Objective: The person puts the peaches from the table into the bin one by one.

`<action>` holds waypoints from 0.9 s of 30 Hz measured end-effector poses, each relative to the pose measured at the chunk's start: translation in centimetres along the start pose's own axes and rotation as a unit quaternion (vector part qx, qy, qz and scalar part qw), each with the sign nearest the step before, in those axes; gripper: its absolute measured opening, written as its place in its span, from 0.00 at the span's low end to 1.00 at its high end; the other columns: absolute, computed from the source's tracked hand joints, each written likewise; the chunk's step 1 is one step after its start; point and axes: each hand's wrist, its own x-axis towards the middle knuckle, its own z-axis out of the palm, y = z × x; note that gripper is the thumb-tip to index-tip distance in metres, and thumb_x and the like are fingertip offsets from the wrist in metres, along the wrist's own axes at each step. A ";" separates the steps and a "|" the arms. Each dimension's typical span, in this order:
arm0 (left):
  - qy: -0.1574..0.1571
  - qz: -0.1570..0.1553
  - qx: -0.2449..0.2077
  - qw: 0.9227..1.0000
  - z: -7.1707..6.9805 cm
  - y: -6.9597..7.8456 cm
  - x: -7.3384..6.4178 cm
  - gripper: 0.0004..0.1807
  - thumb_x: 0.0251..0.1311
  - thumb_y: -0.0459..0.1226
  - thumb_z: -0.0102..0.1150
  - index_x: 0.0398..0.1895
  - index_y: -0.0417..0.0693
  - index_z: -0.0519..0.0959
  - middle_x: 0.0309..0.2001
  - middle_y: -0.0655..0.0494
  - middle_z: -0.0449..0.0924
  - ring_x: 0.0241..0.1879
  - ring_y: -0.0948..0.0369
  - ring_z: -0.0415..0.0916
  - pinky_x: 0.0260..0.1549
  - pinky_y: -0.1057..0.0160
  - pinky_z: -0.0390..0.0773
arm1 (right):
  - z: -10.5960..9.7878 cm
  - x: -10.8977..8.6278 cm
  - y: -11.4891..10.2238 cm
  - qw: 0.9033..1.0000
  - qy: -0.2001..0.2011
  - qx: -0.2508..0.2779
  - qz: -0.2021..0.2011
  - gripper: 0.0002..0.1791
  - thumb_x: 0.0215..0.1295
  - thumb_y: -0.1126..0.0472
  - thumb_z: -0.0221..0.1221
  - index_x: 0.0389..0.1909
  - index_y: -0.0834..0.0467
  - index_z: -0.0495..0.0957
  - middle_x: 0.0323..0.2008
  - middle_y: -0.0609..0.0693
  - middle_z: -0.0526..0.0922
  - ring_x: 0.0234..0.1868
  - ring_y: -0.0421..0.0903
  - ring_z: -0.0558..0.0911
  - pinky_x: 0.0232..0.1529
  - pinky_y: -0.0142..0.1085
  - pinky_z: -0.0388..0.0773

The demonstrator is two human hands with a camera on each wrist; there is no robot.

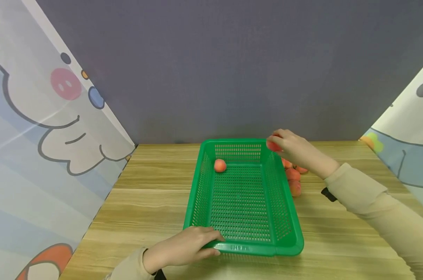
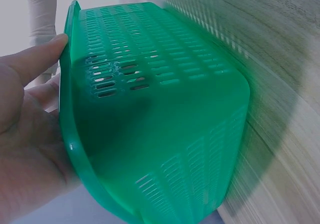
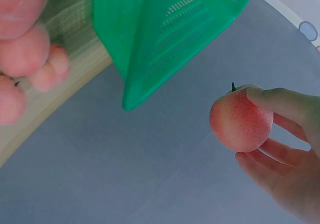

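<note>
A green plastic basket [image 1: 192, 202] with slotted walls stands on the wooden table. Inside it, by the far left corner, lies one peach [image 1: 220, 165]. My left hand [image 1: 187, 245] grips the near rim at its left end, fingers over the edge and thumb outside. Above the far right corner of the basket, my right hand [image 1: 293, 149] holds another peach [image 3: 237, 121] between thumb and fingers. Its small green stem shows in the right wrist view. Several more peaches [image 1: 293, 175] lie against the outside of the right wall, partly hidden behind my right hand.
The wooden table [image 1: 145, 194] reaches back to a dark grey partition [image 1: 211, 70]. Panels printed with cartoon animals stand at the left [image 1: 33, 128] and right [image 1: 418, 144]. My right forearm crosses over the table's right side.
</note>
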 end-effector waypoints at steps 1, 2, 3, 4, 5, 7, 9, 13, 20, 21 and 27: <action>0.001 0.001 0.002 1.000 0.0 0.0 0.0 0.16 0.63 0.46 0.43 0.46 0.48 0.73 0.41 0.61 0.76 0.40 0.70 0.73 0.38 0.74 0.71 | 0.1 0.2 -0.1 1.000 -0.004 0.002 0.001 0.23 0.36 0.76 0.67 0.39 0.67 0.76 0.39 0.63 0.74 0.39 0.58 0.74 0.29 0.45 0.76; 0.002 0.002 0.003 1.000 0.0 0.0 0.0 0.16 0.63 0.46 0.43 0.46 0.48 0.73 0.41 0.61 0.76 0.40 0.70 0.73 0.38 0.74 0.71 | 0.2 0.4 -0.2 1.000 -0.008 0.004 0.001 0.23 0.36 0.76 0.67 0.40 0.67 0.76 0.39 0.63 0.74 0.39 0.58 0.74 0.29 0.45 0.76; 0.002 0.003 0.003 1.000 0.0 0.0 0.0 0.16 0.63 0.46 0.44 0.46 0.48 0.73 0.41 0.61 0.76 0.41 0.70 0.73 0.39 0.74 0.71 | 0.3 0.6 -0.3 1.000 -0.013 0.007 0.001 0.23 0.37 0.76 0.67 0.40 0.66 0.76 0.40 0.63 0.74 0.40 0.58 0.74 0.30 0.45 0.76; 0.003 0.004 0.004 1.000 0.0 0.0 0.0 0.16 0.63 0.46 0.44 0.46 0.48 0.73 0.41 0.61 0.76 0.41 0.70 0.73 0.39 0.74 0.71 | 0.5 0.8 -0.4 1.000 -0.017 0.011 0.000 0.23 0.37 0.76 0.66 0.41 0.66 0.76 0.40 0.62 0.74 0.40 0.57 0.74 0.30 0.45 0.76; 0.003 0.005 0.004 1.000 0.0 0.0 0.0 0.16 0.63 0.46 0.44 0.46 0.48 0.73 0.42 0.61 0.77 0.41 0.70 0.73 0.39 0.74 0.71 | 0.7 0.9 -0.4 1.000 -0.019 0.013 -0.002 0.23 0.38 0.76 0.66 0.41 0.66 0.76 0.40 0.62 0.74 0.40 0.57 0.74 0.30 0.45 0.76; 0.004 0.006 0.003 1.000 0.1 -0.1 0.0 0.16 0.64 0.46 0.43 0.46 0.48 0.73 0.42 0.61 0.77 0.41 0.70 0.73 0.39 0.74 0.71 | 1.0 1.2 -0.6 1.000 -0.021 0.017 -0.007 0.22 0.39 0.76 0.66 0.41 0.66 0.76 0.40 0.61 0.74 0.40 0.57 0.74 0.31 0.44 0.76; 0.003 0.004 0.001 1.000 0.1 -0.1 0.0 0.16 0.64 0.46 0.43 0.46 0.48 0.73 0.42 0.61 0.76 0.41 0.70 0.73 0.39 0.74 0.71 | 1.4 1.4 -0.9 1.000 -0.024 0.016 -0.012 0.22 0.39 0.75 0.66 0.40 0.66 0.75 0.39 0.61 0.73 0.39 0.56 0.74 0.32 0.44 0.76; 0.001 0.001 -0.004 1.000 0.1 -0.1 0.0 0.16 0.64 0.46 0.43 0.46 0.48 0.73 0.42 0.61 0.76 0.41 0.69 0.73 0.39 0.74 0.71 | 2.0 1.9 -1.6 0.999 -0.030 0.016 -0.018 0.22 0.39 0.74 0.67 0.40 0.66 0.76 0.39 0.60 0.73 0.39 0.55 0.74 0.34 0.42 0.76; 0.005 0.006 -0.005 1.000 0.1 -0.1 0.0 0.15 0.64 0.45 0.44 0.46 0.47 0.73 0.42 0.60 0.77 0.40 0.70 0.74 0.39 0.74 0.71 | 2.9 3.1 -2.8 0.998 -0.045 0.039 -0.011 0.21 0.41 0.72 0.67 0.41 0.65 0.76 0.40 0.58 0.73 0.40 0.54 0.73 0.36 0.41 0.75; 0.005 0.006 -0.004 1.000 0.1 -0.1 0.0 0.15 0.64 0.45 0.44 0.46 0.47 0.73 0.41 0.60 0.77 0.40 0.70 0.74 0.39 0.75 0.71 | 3.0 3.2 -3.0 0.998 -0.043 0.042 -0.012 0.21 0.41 0.73 0.66 0.41 0.65 0.76 0.39 0.58 0.73 0.40 0.53 0.73 0.35 0.40 0.75; 0.006 0.008 -0.002 1.000 0.1 -0.1 0.0 0.15 0.64 0.45 0.44 0.46 0.47 0.73 0.41 0.60 0.77 0.40 0.70 0.74 0.39 0.75 0.71 | 3.5 4.0 -3.8 0.997 -0.044 0.057 -0.007 0.19 0.42 0.72 0.66 0.40 0.64 0.76 0.38 0.56 0.73 0.39 0.52 0.74 0.35 0.38 0.75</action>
